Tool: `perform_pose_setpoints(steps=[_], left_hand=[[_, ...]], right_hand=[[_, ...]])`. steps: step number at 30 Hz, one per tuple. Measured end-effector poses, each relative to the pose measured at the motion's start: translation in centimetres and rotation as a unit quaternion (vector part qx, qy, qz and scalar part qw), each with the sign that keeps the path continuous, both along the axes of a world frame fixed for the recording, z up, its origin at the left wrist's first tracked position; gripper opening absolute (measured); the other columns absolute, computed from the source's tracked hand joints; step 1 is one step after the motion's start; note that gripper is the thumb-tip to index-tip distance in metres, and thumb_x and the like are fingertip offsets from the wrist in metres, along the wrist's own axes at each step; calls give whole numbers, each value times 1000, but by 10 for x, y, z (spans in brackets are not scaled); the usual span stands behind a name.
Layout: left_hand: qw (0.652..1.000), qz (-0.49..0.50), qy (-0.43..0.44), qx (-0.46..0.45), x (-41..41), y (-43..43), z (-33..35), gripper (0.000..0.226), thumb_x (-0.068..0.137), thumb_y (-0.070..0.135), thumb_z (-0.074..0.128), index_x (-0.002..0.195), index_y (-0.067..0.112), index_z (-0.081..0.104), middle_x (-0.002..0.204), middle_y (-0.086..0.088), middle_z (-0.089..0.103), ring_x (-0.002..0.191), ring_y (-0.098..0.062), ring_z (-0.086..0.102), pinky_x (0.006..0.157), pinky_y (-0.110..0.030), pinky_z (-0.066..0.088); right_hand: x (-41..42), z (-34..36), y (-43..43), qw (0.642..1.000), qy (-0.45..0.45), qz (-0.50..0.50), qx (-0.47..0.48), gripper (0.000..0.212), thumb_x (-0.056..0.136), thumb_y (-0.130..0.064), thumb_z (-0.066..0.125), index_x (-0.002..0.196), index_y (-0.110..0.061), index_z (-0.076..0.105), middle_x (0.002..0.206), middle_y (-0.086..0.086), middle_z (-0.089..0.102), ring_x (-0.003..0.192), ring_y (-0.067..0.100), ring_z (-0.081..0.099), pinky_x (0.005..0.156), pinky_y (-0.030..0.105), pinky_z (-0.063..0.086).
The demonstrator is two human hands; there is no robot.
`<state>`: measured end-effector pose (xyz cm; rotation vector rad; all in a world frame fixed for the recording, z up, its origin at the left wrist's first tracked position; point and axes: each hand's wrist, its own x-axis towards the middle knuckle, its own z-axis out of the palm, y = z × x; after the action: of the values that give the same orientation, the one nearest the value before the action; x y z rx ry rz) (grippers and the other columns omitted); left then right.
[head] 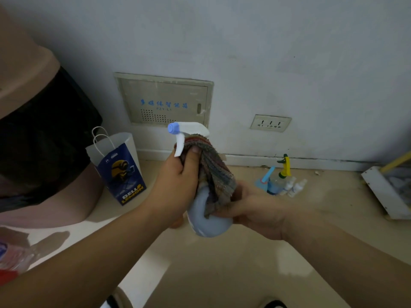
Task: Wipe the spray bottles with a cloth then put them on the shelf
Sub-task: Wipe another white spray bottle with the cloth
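A pale blue spray bottle (208, 221) with a white trigger head and blue nozzle is held up in front of me. My left hand (178, 178) grips a striped cloth (213, 174) wrapped round the bottle's neck, thumb pressed on the cloth. My right hand (253, 212) holds the bottle's round body from the right, its fingers partly hidden behind the bottle. On the floor by the wall stand several more spray bottles (281, 181), one with a yellow-green trigger, one with a blue one, and small white ones.
A blue and white paper bag (121, 167) stands on the floor at the left beside a large pink and black round container (40, 134). A white dustpan (387, 192) with a yellow handle lies at the right. A wall box and a socket sit low on the wall.
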<state>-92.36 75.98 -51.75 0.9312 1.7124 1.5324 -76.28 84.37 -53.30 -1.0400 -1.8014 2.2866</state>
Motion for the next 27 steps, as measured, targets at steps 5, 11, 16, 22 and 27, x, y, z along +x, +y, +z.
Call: perform_pose_setpoints(steps=[5,11,16,22,27], left_hand=[[987,-107,88,-87,13,-16,-25,34,103,54,39,112,33,64,98,12,72,91,1,68,92,-36,54],[988,-93,14,-121,10,-20,-26,40,86,79,33,108,58,59,114,12,71,115,-10,65,116,-53,38],[994,-7,-103,-33,0,-3,0,16,105,35,49,95,37,61,81,24,72,70,19,64,59,-2,48],[991,36,-120,-50,-1,-2,-15,19,103,32,55,93,31,71,86,15,78,93,-7,73,81,-28,59],[997,13,-49,-63,-3,-4,-5,32,107,40,43,88,29,66,74,24,72,71,7,67,68,-20,52]], right_hand=[[-1,-7,8,988,-54,-110,92,59,76,-7,87,128,-19,63,123,11,74,112,33,72,94,57,60],[0,0,1,987,-34,-85,129,67,80,15,79,129,-26,59,114,9,77,100,21,77,77,33,64],[-16,3,-20,970,-16,-77,230,66,66,-8,96,121,-21,61,108,-5,77,101,12,75,88,37,64],[-18,13,-27,980,-31,-37,194,46,76,8,80,110,-21,68,99,-5,78,93,10,74,79,39,66],[-3,25,-1,997,-36,-52,-36,28,102,-25,59,126,-19,72,125,12,74,112,36,69,84,56,63]])
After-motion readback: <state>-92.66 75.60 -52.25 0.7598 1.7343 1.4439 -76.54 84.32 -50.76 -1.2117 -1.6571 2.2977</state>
